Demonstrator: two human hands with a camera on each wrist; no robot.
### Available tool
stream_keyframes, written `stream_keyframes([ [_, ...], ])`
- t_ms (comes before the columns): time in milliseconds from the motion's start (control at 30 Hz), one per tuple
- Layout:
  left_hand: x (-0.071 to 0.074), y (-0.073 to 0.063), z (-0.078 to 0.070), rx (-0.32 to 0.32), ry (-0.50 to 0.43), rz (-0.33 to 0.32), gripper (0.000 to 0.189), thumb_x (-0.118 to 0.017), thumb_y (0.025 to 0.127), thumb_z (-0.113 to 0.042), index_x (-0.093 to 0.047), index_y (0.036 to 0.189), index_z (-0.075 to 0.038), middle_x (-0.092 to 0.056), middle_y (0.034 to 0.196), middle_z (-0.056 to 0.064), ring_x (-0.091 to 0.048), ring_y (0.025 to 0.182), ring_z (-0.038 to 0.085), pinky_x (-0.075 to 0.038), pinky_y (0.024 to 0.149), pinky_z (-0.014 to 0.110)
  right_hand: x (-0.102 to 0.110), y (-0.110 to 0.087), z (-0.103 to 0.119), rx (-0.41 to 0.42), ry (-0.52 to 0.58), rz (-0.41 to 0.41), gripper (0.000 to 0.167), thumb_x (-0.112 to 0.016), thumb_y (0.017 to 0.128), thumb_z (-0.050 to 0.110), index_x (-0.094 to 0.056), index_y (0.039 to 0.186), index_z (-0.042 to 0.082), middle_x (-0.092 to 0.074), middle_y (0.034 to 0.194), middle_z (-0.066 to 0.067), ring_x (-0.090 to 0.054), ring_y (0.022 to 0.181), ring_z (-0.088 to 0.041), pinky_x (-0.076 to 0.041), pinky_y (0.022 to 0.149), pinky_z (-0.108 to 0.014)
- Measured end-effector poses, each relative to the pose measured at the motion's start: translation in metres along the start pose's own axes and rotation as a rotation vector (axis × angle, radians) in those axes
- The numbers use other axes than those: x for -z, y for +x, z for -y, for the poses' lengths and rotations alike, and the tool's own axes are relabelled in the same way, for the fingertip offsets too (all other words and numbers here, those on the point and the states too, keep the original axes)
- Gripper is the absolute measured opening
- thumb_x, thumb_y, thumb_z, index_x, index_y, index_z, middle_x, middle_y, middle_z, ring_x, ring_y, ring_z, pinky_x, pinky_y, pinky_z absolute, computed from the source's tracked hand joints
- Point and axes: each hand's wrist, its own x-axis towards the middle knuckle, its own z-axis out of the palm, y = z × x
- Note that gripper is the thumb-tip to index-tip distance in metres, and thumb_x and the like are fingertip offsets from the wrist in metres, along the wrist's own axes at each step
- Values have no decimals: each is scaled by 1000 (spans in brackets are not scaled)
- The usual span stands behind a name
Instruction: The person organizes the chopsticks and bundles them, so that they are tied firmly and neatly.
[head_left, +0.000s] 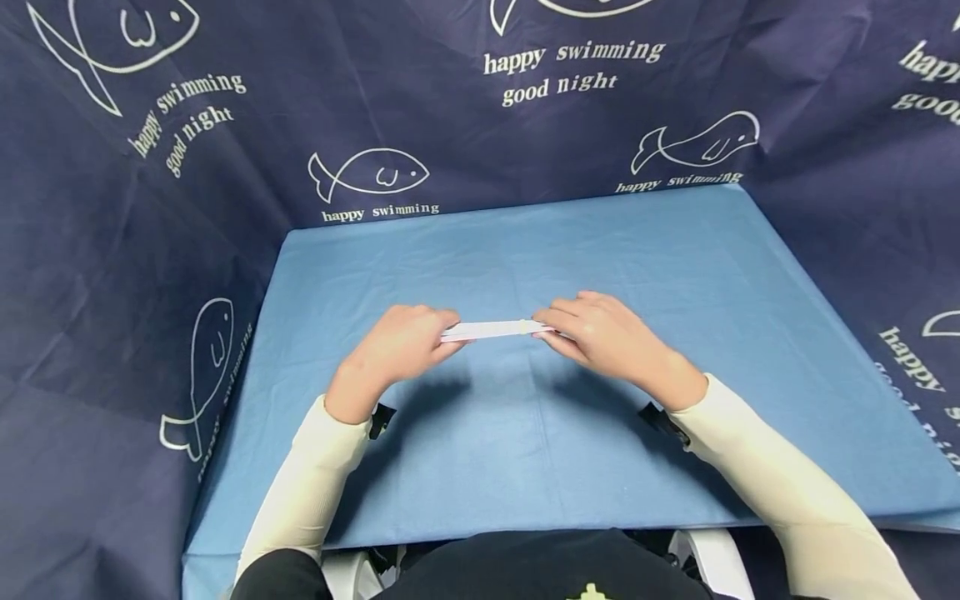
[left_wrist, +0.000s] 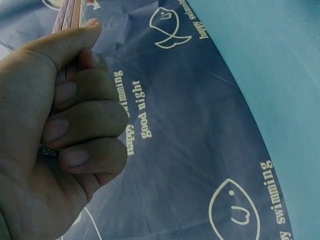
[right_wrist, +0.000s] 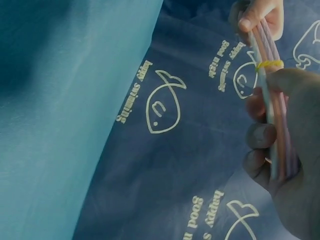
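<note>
A bundle of slim, pale pink and lilac sticks (head_left: 487, 330) stretches between the two hands, held above the blue-covered table. My left hand (head_left: 397, 343) grips its left end, thumb laid along it and fingers curled. The other end is in my right hand (head_left: 611, 340), fingers wrapped round it. In the right wrist view, a yellow band (right_wrist: 270, 64) circles the bundle just beyond the right thumb. Part of the bundle (left_wrist: 70, 16) sticks out past the left thumb in the left wrist view; the rest is hidden in the palm.
Beneath the hands, a light blue cloth (head_left: 517, 450) covers the table. Dark blue fabric (head_left: 525, 133) with white fish drawings and lettering hangs behind and along the sides. Black wrist devices (head_left: 381, 421) sit at the sleeves. White chair parts (head_left: 712, 558) show at the front edge.
</note>
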Motion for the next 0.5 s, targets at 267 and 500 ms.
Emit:
stream_keyframes([
  [267, 2, 8, -10, -25, 58, -34, 32, -68, 102, -37, -60, 81, -15, -51, 65, -3, -49, 57, 19, -43, 55, 37, -4, 6, -4, 23, -78, 11, 19, -71, 100, 23, -72, 109, 7, -60, 82, -1, -49, 58, -14, -47, 53, -32],
  [500, 2, 11, -13, -19, 78, -59, 35, -68, 102, -37, -57, 78, -14, -48, 63, -3, -48, 55, 20, -43, 53, 40, -8, 7, -5, 6, -75, 22, 23, -71, 100, 23, -74, 116, 6, -62, 84, -2, -53, 58, -14, -50, 51, -34],
])
